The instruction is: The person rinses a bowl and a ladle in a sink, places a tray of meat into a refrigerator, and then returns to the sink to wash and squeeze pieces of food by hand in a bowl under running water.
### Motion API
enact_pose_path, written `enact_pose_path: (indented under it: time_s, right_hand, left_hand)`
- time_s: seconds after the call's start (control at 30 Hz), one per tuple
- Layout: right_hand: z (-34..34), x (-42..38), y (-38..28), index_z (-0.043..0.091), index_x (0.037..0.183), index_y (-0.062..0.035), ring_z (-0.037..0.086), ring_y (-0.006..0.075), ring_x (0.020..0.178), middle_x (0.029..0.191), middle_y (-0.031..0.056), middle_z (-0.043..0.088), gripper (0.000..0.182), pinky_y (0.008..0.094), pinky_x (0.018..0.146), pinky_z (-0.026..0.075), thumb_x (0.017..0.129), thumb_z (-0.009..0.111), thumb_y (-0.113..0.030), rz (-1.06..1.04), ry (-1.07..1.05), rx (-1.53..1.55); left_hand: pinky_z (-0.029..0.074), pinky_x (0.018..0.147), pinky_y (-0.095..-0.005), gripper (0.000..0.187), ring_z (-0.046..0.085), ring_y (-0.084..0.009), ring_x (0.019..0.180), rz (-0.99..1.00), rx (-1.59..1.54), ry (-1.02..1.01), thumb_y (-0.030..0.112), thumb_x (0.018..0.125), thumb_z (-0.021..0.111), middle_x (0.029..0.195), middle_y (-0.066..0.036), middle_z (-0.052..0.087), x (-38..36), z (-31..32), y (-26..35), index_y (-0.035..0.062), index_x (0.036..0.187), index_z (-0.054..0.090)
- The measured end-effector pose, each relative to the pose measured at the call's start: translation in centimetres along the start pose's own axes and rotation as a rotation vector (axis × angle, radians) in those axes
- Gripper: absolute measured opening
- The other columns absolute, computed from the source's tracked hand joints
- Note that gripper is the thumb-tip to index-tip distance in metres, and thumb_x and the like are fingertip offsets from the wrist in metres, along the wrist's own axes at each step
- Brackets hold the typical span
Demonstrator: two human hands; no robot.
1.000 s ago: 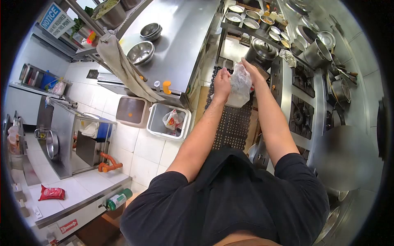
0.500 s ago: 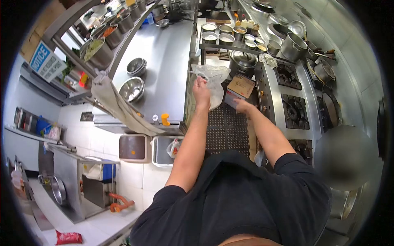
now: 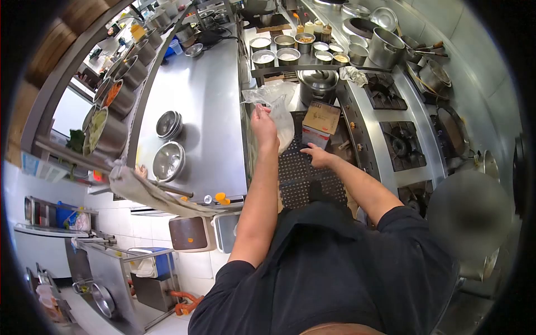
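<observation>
The right hand (image 3: 315, 155) has let go and dropped lower, open, while the left hand (image 3: 262, 120) pinches the plastic bag (image 3: 279, 103), which might slip near the surface (image 3: 206, 111) edge.

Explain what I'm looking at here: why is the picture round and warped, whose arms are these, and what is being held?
The camera sits on a person's head with a fisheye lens, looking down, so the arms and black shirt are the wearer's own. The left hand holds up a clear plastic bag. The right hand reaches toward a cardboard box standing beside the gas stove; whether it touches the box is unclear. On the steel counter at the left sit metal bowls. A black rubber mat covers the floor between them.
</observation>
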State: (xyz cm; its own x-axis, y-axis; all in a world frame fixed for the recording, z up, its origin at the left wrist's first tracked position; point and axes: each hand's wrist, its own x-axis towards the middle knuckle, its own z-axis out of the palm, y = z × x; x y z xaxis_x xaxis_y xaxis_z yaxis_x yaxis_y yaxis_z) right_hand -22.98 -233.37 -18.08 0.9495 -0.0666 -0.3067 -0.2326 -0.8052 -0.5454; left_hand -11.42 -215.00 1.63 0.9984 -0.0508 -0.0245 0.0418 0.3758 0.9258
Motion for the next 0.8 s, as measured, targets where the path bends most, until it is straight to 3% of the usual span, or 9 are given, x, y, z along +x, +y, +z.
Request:
enact_pose_path:
  time_s: [0.13, 0.17, 0.23, 0.27, 0.37, 0.4, 0.53, 0.63, 0.8]
  right_hand:
    - [-2.4, 4.9, 0.8, 0.076, 0.102, -0.0086, 0.058, 0.0356, 0.124, 0.136, 0.0203, 0.060, 0.027, 0.0423, 0.104, 0.048, 0.079, 0.063, -0.014, -0.023, -0.061, 0.004]
    - [-3.9, 5.5, -0.4, 0.074, 0.078, -0.0019, 0.065, 0.0343, 0.108, 0.110, 0.0204, 0.071, 0.019, 0.0415, 0.093, 0.052, 0.080, 0.067, -0.019, 0.137, -0.048, 0.104]
    - [-3.0, 8.6, 2.7, 0.072, 0.076, -0.0006, 0.060, 0.0327, 0.122, 0.110, 0.0185, 0.071, 0.023, 0.0365, 0.101, 0.048, 0.082, 0.072, -0.023, -0.099, 0.211, 0.206]
    - [-4.2, 10.5, 3.8, 0.073, 0.107, -0.0046, 0.050, 0.0316, 0.134, 0.133, 0.0161, 0.062, 0.031, 0.0431, 0.107, 0.042, 0.087, 0.072, -0.028, -0.186, -0.036, 0.268]
    - [-8.0, 11.3, 3.5, 0.047, 0.147, -0.0134, 0.038, 0.0317, 0.142, 0.153, 0.0140, 0.043, 0.067, 0.0536, 0.112, 0.035, 0.091, 0.072, -0.039, 0.203, -0.457, 1.454]
    - [-8.6, 13.0, 4.7, 0.016, 0.161, -0.0198, 0.037, 0.0317, 0.143, 0.159, 0.0135, 0.031, 0.095, 0.0593, 0.112, 0.033, 0.091, 0.069, -0.056, 0.041, -0.653, 1.534]
    - [-11.5, 17.5, 3.8, 0.026, 0.158, -0.0198, 0.041, 0.0298, 0.139, 0.156, 0.0135, 0.037, 0.102, 0.0589, 0.112, 0.034, 0.081, 0.057, -0.079, -0.147, -0.629, 1.869]
    - [-15.8, 21.4, 2.3, 0.024, 0.159, -0.0191, 0.036, 0.0304, 0.144, 0.158, 0.0089, 0.038, 0.104, 0.0616, 0.114, 0.029, 0.081, 0.055, -0.081, -0.339, -0.633, 2.094]
    - [-24.7, 25.7, 1.9, 0.031, 0.156, -0.0160, 0.052, 0.0297, 0.132, 0.153, 0.0090, 0.045, 0.093, 0.0553, 0.109, 0.042, 0.087, 0.054, -0.075, -0.522, -0.222, 2.294]
  left_hand:
    - [0.029, 0.063, -0.0265, 0.034, 0.033, -0.0077, 0.070, -0.014, 0.007, -0.009, 0.034, 0.108, 0.047, 0.076, 0.006, 0.042, 3.6, 2.6, -1.0, 0.0142, 0.081, 0.055]
    - [0.030, 0.064, -0.0264, 0.034, 0.034, -0.0078, 0.071, -0.027, 0.020, -0.010, 0.034, 0.108, 0.047, 0.078, 0.005, 0.043, 4.6, 3.2, -1.8, 0.0140, 0.082, 0.055]
    - [0.033, 0.067, -0.0264, 0.034, 0.037, -0.0079, 0.074, -0.046, 0.050, -0.010, 0.034, 0.108, 0.046, 0.081, 0.004, 0.046, 7.3, 4.8, -2.5, 0.0136, 0.082, 0.055]
    - [0.039, 0.072, -0.0274, 0.033, 0.044, -0.0095, 0.080, -0.009, 0.095, 0.015, 0.033, 0.109, 0.046, 0.086, 0.002, 0.049, 8.0, 6.1, -2.4, 0.0125, 0.085, 0.056]
    - [0.044, 0.078, -0.0279, 0.031, 0.049, -0.0114, 0.084, -0.069, -0.040, 0.009, 0.033, 0.109, 0.046, 0.090, 0.000, 0.053, 11.9, 9.2, -3.7, 0.0118, 0.089, 0.057]
    - [0.045, 0.079, -0.0286, 0.030, 0.050, -0.0121, 0.084, -0.051, -0.048, 0.001, 0.033, 0.109, 0.046, 0.091, 0.000, 0.054, 13.4, 10.6, -4.1, 0.0117, 0.090, 0.058]
    - [0.048, 0.082, -0.0315, 0.027, 0.056, -0.0145, 0.087, -0.053, -0.108, -0.043, 0.031, 0.109, 0.047, 0.092, -0.002, 0.058, 16.6, 16.4, -2.8, 0.0107, 0.094, 0.058]
    - [0.051, 0.081, -0.0331, 0.026, 0.060, -0.0156, 0.086, -0.111, -0.214, -0.096, 0.028, 0.109, 0.046, 0.092, -0.004, 0.061, 18.9, 20.1, -2.6, 0.0089, 0.097, 0.059]
    - [0.053, 0.080, -0.0331, 0.024, 0.062, -0.0153, 0.083, -0.186, -0.247, -0.168, 0.022, 0.109, 0.046, 0.092, -0.004, 0.063, 21.4, 24.9, -2.2, 0.0060, 0.098, 0.059]
